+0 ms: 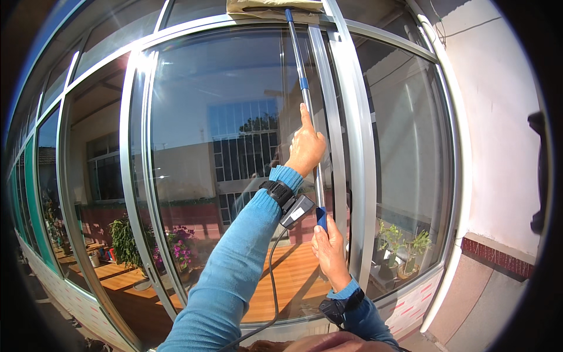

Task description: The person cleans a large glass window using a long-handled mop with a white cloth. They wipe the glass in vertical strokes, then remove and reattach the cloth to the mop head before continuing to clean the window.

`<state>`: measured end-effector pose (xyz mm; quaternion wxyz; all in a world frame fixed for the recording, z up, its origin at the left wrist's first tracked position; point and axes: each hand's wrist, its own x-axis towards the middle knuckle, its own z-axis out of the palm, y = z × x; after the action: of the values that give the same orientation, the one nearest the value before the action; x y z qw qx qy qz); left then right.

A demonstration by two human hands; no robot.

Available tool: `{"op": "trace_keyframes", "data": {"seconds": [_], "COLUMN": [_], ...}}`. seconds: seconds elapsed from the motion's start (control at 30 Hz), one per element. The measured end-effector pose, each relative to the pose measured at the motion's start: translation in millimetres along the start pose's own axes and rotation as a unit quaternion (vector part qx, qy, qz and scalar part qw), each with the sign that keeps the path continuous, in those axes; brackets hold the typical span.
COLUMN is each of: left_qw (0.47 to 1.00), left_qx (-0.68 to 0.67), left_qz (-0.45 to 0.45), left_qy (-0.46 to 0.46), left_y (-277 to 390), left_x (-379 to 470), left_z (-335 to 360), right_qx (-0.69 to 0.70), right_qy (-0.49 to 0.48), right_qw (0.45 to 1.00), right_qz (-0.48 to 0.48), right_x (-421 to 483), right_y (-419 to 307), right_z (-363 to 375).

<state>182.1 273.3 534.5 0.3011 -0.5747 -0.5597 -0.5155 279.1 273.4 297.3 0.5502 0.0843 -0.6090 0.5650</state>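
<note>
A telescopic metal pole (299, 57) with blue fittings runs up along the glass pane (184, 105) of an aluminium-framed window. At its top end a wide head is wrapped in tan cloth (275, 5), lying across the upper frame rail and partly cut off by the picture's top edge. My left hand (308, 147) is closed round the middle of the pole, its index finger stretched up along the shaft. Lower down, my right hand (330, 253) grips the blue handle (322, 218) at the pole's bottom end.
Upright aluminium frame posts (352, 132) stand right of the pole. A white pipe (459, 176) runs down beside the pale wall (501, 132). A cable (273, 273) hangs from my left wrist device (297, 211). Potted plants (409, 255) show behind the glass. Sun glare hits the left frame.
</note>
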Motion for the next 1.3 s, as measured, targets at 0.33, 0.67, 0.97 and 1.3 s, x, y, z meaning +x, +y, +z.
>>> {"op": "trace_keyframes", "data": {"seconds": [0.33,0.67,0.97,1.3], "left_qw": [0.999,0.995,0.924,0.922], "left_qx": [0.017,-0.046,-0.308,-0.192], "left_qz": [0.031,0.056,-0.06,-0.086], "left_qy": [-0.02,-0.061,-0.218,-0.325], "left_y": [-10,-38,-51,-73], "left_x": [-17,-79,-133,-305], "left_z": [-4,-7,-2,41], "right_qx": [-0.097,-0.001,-0.189,-0.13], "right_qy": [0.052,0.023,-0.016,0.106], "right_qw": [0.994,0.998,0.956,0.981], "right_qz": [-0.002,0.067,0.224,0.102], "right_x": [-10,-68,-185,-168], "right_y": [28,83,170,137], "right_z": [7,18,-55,-46]}}
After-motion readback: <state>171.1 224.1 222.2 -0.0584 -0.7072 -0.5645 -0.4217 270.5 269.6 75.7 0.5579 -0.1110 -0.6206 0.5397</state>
